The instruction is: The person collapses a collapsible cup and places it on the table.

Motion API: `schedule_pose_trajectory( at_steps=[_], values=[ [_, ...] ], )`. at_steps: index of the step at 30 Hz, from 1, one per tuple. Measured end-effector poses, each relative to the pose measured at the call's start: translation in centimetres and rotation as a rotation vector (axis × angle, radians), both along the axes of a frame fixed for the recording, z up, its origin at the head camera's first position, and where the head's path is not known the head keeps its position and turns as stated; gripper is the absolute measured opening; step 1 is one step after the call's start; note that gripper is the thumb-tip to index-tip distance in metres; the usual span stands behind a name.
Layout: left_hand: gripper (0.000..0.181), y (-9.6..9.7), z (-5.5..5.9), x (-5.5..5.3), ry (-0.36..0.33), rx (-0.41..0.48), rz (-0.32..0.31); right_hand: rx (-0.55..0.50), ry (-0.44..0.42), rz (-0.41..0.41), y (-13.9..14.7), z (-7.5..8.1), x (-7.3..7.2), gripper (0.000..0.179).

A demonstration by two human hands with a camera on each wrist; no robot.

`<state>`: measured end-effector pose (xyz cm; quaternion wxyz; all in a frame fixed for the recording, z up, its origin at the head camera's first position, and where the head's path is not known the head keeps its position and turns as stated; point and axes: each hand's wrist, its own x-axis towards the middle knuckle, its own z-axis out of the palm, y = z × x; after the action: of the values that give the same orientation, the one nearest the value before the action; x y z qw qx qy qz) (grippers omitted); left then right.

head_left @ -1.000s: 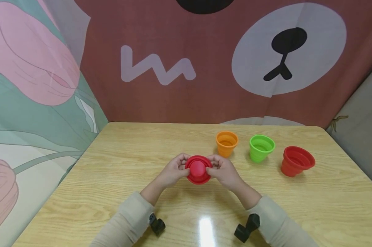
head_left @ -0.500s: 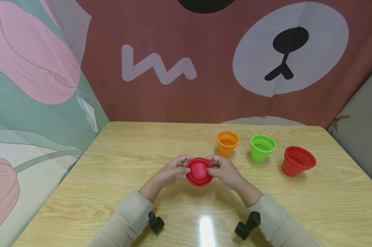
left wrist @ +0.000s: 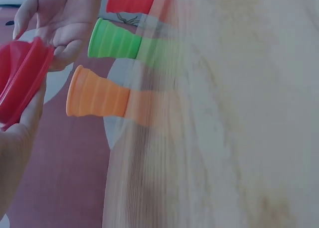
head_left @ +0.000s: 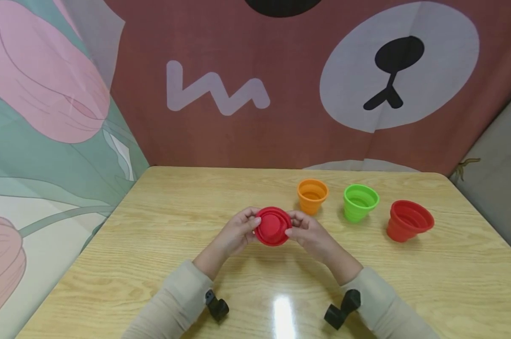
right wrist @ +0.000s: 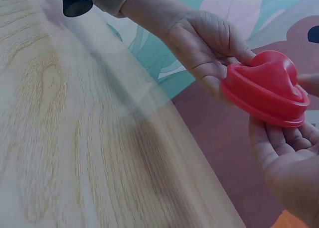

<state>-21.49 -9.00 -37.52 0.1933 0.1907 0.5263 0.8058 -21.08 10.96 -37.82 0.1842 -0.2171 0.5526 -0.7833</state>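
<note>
Now the folded red cup (head_left: 273, 227) is above the bench (head_left: 136, 245), in from its far edge, its rim pinched by the fingers of left hand (head_left: 238, 230) and right hand (head_left: 311, 236). The left hand's thumb has shifted higher along the rim, suggesting unfinished handling.

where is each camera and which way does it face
Head: on the head, facing forward and down over the table; left hand, right hand and both sleeves show.
Left wrist: on that wrist, past the held red piece toward the orange cup, green cup and standing red cup; both hands show.
Right wrist: on that wrist, toward the held red piece; both hands, left cuff show.
Head and left wrist share these cups.
</note>
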Motion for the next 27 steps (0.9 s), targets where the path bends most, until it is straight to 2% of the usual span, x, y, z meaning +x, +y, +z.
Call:
schedule_pose_trajectory(
  at_steps=[3,5,10,17,22,24,27],
  values=[
    [0.023,0.2,0.1,0.1,-0.025,0.048,0.049,-0.008,-0.006,0.001,-0.1,-0.1,0.0,0.032],
    [0.023,0.2,0.1,0.2,-0.036,0.048,0.073,0.012,-0.016,-0.024,-0.2,-0.1,0.0,0.037],
    [0.020,0.3,0.1,0.3,-0.046,0.001,0.133,0.070,-0.013,-0.102,-0.6,-0.2,0.1,0.037],
    [0.016,0.4,0.3,0.4,-0.038,-0.052,0.166,0.132,0.001,-0.173,-0.9,0.2,0.3,0.038],
    [0.013,0.3,0.4,0.6,-0.027,-0.094,0.185,0.175,0.108,-0.201,-0.9,0.0,0.2,0.039],
    [0.012,0.3,0.3,0.5,-0.020,-0.096,0.192,0.162,0.167,-0.208,-0.9,0.0,0.2,0.036],
    [0.013,0.3,0.2,0.5,-0.017,-0.097,0.208,0.189,0.187,-0.253,-1.1,0.0,0.2,0.033]
  ],
)
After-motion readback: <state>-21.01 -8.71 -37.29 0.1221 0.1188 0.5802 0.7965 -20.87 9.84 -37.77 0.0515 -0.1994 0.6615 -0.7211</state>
